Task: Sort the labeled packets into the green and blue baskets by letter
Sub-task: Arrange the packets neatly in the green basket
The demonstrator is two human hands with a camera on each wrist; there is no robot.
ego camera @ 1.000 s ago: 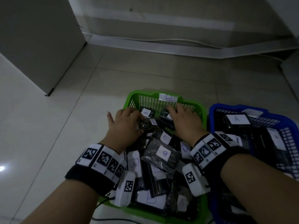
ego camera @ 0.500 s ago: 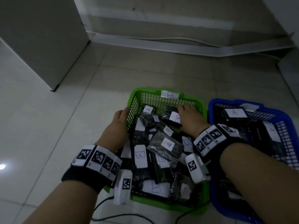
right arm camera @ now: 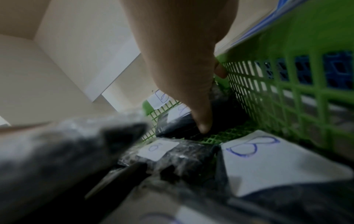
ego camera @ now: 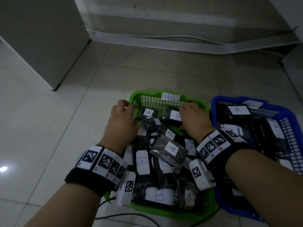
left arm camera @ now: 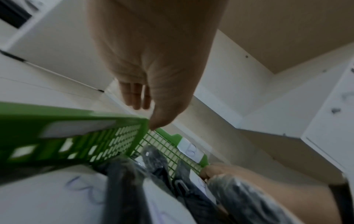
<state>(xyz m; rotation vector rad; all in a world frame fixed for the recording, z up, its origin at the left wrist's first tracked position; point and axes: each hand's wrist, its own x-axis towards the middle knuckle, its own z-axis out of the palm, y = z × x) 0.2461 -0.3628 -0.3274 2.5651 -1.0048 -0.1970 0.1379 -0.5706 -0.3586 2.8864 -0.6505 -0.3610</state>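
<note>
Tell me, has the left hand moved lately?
Yes. The left hand went from over the black labelled packets leftward to the left wall of the green plastic mesh basket.

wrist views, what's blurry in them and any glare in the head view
Left wrist view: the green basket wall nearest the lens is smeared, the left hand fairly sharp. Right wrist view: the near packet at lower left is a soft blur; the B label reads clearly. Head view: dim overall, one bright glare spot on the floor tiles.
</note>
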